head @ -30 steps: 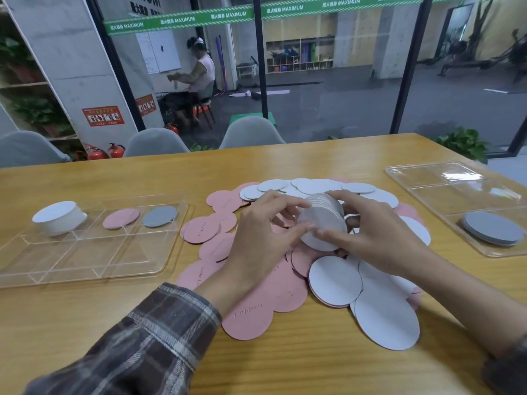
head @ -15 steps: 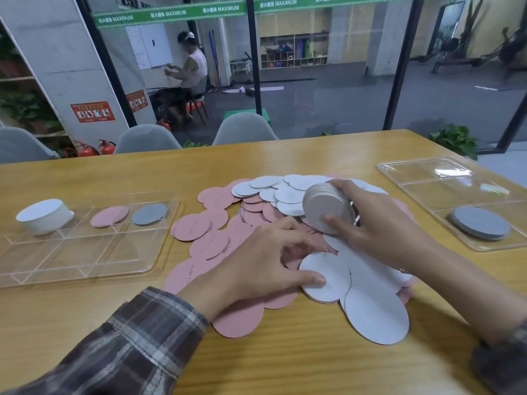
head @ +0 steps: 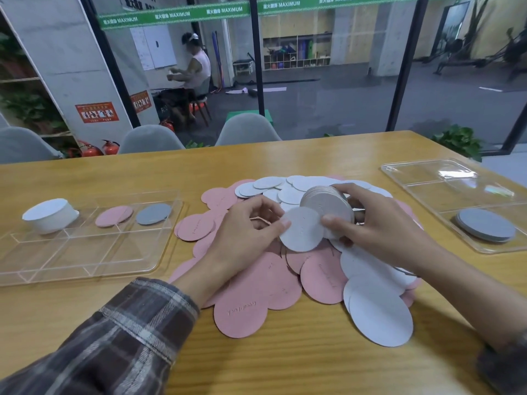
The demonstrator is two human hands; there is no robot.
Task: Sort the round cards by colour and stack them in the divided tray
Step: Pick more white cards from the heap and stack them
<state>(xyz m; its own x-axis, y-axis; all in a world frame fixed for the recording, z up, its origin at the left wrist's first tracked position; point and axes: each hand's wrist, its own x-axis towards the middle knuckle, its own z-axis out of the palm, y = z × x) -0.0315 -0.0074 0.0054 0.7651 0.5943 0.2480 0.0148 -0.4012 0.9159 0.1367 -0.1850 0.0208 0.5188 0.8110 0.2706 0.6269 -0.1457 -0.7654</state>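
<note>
Wooden table (head: pixel 285 366), loose cards (head: pixel 242 312) spread: my right hand (head: pixel 382 232) grips a white stack (head: pixel 328 203), my left hand (head: pixel 245 238) pinches one white card (head: pixel 302 229), apparently touching it.

Readable txt: green strip (head: pixel 176 15) across the glass wall repeats "MAXIMUM" in white, each w/ a few Chinese chars before it, too small to make out. Red sign (head: pixel 97 112) on the concrete pillar has pictos + small print, not legible. 2nd red sign (head: pixel 140 101) on the pillar's side face, same, unreadable. Nearest pink card (head: pixel 241 309) has an embossed script line, upside down from this view, can't read it. Held white card (head: pixel 302 229) has faint embossing, illegible too.
</note>
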